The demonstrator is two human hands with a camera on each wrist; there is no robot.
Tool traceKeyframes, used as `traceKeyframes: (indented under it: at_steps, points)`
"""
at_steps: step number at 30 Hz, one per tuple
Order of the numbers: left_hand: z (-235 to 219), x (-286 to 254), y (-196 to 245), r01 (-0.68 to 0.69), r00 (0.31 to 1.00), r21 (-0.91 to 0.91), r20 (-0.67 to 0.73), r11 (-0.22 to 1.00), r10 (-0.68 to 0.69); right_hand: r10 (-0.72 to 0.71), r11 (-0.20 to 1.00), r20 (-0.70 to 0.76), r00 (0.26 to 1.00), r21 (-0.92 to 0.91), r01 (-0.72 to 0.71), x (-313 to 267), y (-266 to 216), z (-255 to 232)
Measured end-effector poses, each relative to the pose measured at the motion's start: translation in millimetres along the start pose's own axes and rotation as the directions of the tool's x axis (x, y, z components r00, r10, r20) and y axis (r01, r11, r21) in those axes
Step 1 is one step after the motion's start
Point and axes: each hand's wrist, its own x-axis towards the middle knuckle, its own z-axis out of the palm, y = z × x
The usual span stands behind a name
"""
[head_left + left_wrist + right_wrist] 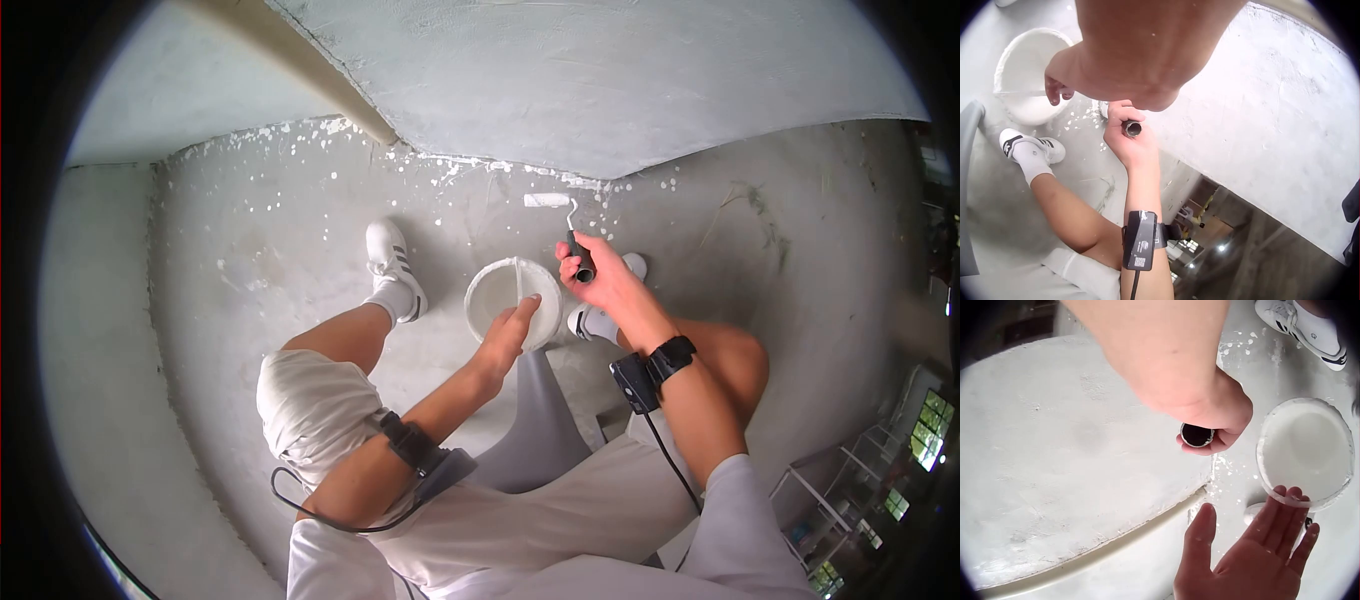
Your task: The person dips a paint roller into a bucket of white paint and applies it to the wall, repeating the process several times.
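Note:
My right hand point(602, 278) grips the dark handle point(577, 258) of a small paint roller, with the handle's hollow end facing up. Its white roller sleeve point(547, 200) points away from me, over the speckled floor near the wall's foot. A round white bucket point(472, 300) stands between my feet, its inside coated white. Across its mouth runs a thin pale bail handle point(518, 275). In the right wrist view my left hand point(1247, 565) reaches to the bucket with palm up and fingers extended, the fingertips right at the bail and rim.
A pale wall point(640, 80) rises ahead, with a pipe point(330, 70) slanting down at the left. White drips dot the grey floor point(230, 260). A grey stool point(545, 420) is between my legs. Metal racks point(835, 490) stand at the far right.

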Motion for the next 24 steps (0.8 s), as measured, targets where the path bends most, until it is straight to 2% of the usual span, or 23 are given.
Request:
traceKeyframes:
  at_steps: [2, 4, 6, 7, 10, 13, 15, 18, 20, 22, 24]
  points:
    - [-0.8, -2.2, 0.8, 0.000, 0.998, 0.006, -0.056, 1.000, 0.001, 0.086, 0.994, -0.023, 0.996, 0.068, -0.084, 11.8, -12.9, -15.8]
    - [-3.9, -2.7, -0.8, 0.032, 0.994, 0.027, -0.105, 0.999, -0.029, 0.147, 0.982, -0.038, 0.988, 0.122, -0.142, 14.1, -20.4, -10.1]
    - [-9.7, -2.8, 0.8, 0.051, 0.999, 0.025, -0.013, 0.998, -0.051, 0.143, 0.983, -0.054, 0.988, 0.125, -0.136, 21.7, -28.0, -2.8]
    - [-13.2, -2.5, 1.8, 0.057, 0.998, 0.027, 0.032, 0.998, -0.058, 0.139, 0.983, -0.059, 0.989, 0.127, -0.131, 27.4, -32.2, 1.7]
    - [-11.6, 6.0, -1.1, 0.040, 0.999, 0.055, -0.007, 0.998, -0.040, 0.080, 0.994, -0.085, 0.993, 0.077, -0.074, 56.2, -43.5, 13.3]
    - [-7.8, 0.3, 1.2, -0.062, 0.986, 0.128, -0.144, 0.990, 0.081, 0.025, 0.999, -0.104, 0.994, 0.027, -0.022, 84.7, -49.9, 15.5]
    - [-13.0, -7.2, 7.8, -0.110, 0.990, 0.169, -0.070, 0.979, 0.123, -0.012, 1.000, -0.135, 0.991, -0.003, 0.012, 97.5, -51.4, 18.4]
    - [-18.9, -7.4, 11.1, -0.171, 0.983, 0.197, -0.036, 0.965, 0.182, -0.046, 0.999, -0.116, 0.992, -0.003, 0.046, 103.5, -49.9, 20.2]
    - [-18.2, -7.3, 11.8, -0.133, 0.986, 0.164, -0.074, 0.977, 0.147, -0.050, 0.999, -0.112, 0.992, 0.014, 0.051, 99.3, -48.8, 22.4]
    - [-13.6, -4.5, 13.5, -0.036, 0.990, 0.091, -0.134, 0.995, 0.048, -0.053, 0.998, -0.103, 0.993, 0.013, 0.055, 88.8, -50.8, 24.8]
    - [-13.4, -5.7, 10.5, -0.065, 0.990, 0.084, -0.122, 0.994, 0.075, -0.057, 0.998, -0.084, 0.995, -0.013, 0.056, 74.5, -53.1, 31.7]
